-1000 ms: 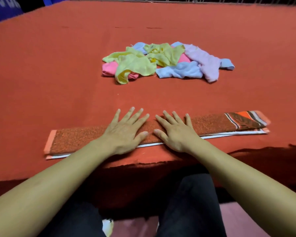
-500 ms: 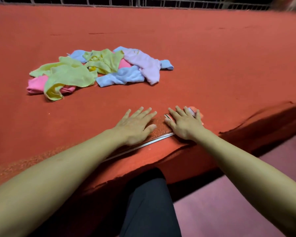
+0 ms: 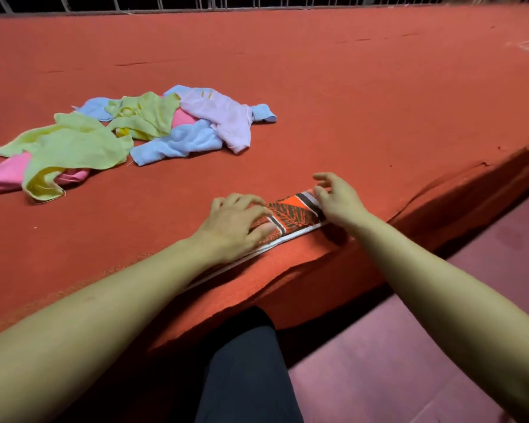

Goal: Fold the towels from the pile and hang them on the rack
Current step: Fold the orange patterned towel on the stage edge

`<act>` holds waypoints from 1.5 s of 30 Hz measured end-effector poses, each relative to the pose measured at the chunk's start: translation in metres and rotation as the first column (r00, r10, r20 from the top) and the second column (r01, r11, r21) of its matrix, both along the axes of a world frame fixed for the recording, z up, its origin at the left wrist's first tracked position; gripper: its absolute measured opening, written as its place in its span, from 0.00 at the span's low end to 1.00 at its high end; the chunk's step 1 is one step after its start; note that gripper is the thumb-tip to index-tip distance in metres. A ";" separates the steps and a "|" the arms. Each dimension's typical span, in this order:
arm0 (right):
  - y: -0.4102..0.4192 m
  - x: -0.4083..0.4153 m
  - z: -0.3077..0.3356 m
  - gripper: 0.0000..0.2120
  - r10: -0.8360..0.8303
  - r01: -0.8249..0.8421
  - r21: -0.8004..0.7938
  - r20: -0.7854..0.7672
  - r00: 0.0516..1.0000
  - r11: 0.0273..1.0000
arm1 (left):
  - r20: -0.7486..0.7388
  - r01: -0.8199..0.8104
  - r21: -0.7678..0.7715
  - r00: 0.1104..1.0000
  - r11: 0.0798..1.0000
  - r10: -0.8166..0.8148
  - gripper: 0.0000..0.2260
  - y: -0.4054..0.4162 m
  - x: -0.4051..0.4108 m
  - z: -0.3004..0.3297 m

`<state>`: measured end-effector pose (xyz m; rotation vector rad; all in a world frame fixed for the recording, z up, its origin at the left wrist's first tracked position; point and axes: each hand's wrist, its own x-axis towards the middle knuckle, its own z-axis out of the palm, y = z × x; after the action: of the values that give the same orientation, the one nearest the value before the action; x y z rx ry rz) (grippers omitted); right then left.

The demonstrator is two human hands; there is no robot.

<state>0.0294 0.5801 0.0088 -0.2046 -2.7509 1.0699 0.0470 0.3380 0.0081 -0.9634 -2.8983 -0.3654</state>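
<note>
While the towel [image 3: 290, 216] lies folded into a long narrow strip along the near edge of the table [image 3: 379, 96], only its right end is shown in the head view; the rest runs to the left under the left forearm. The left hand [image 3: 235, 227] is laid on the strip with the fingers bent and spread, and the cloth is pressed down by it, not gripped. The right hand [image 3: 338, 199] is at the patterned end of the strip, with the fingers loosely curled; whether the corner is already pinched cannot be told, because the end is hidden behind the hand.

The step in hand is judged to be the next fold, the right end brought over to the left. To do it well, both layers at the end should be taken together, so that the white border is not left behind. The strip should be held flat by the left hand where the crease is wanted, and the end should be laid down with its edges matched. As the strip lies close to the table edge, it should not be pushed toward the body.

The pile [image 3: 129, 135] of coloured towels lies well apart, farther back on the left. A rack is not seen clearly; only rails [image 3: 196, 1] show at the far edge.
</note>
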 end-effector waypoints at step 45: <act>0.010 0.004 0.029 0.10 0.108 0.092 -0.675 0.248 0.963 0.732 | 0.542 -0.488 0.607 0.831 0.627 0.122 0.18 0.110 -0.013 -0.007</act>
<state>0.0332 0.5898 0.0374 -0.4664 -2.4099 2.1750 0.0341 0.4475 0.0012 -0.2189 -2.7062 -1.7544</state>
